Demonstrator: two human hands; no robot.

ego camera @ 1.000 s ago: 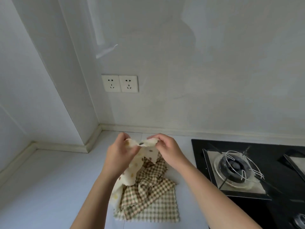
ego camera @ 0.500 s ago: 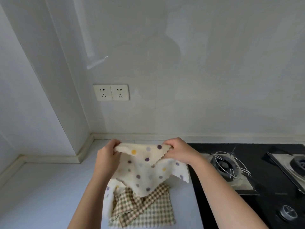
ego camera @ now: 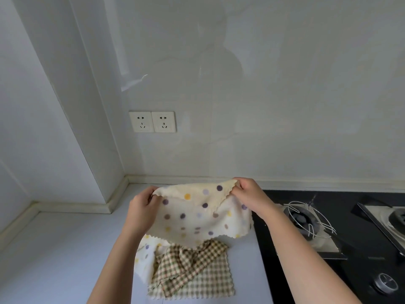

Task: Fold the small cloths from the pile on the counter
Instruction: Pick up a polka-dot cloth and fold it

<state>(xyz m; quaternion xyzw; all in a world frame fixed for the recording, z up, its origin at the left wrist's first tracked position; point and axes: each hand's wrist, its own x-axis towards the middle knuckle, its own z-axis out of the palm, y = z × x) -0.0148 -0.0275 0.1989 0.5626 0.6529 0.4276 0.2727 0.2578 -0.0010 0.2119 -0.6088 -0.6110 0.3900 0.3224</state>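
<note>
Risk of crooked fold or slipped corner: dotted cloth (ego camera: 192, 218) held in air above pile (ego camera: 192, 273) on counter (ego camera: 65, 249), top corners pinched only by curled fingers of left hand (ego camera: 142, 209) and right hand (ego camera: 249, 196), loose lower edge sagging close beside hob (ego camera: 361, 266).

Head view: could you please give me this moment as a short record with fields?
held: dotted cloth, spread in the air over the pile
left hand: pinches its top edge at the left
right hand: pinches its top edge at the right
pile: crumpled checked cloths on the counter
nearby: hob right of the pile, sockets on the wall
</note>
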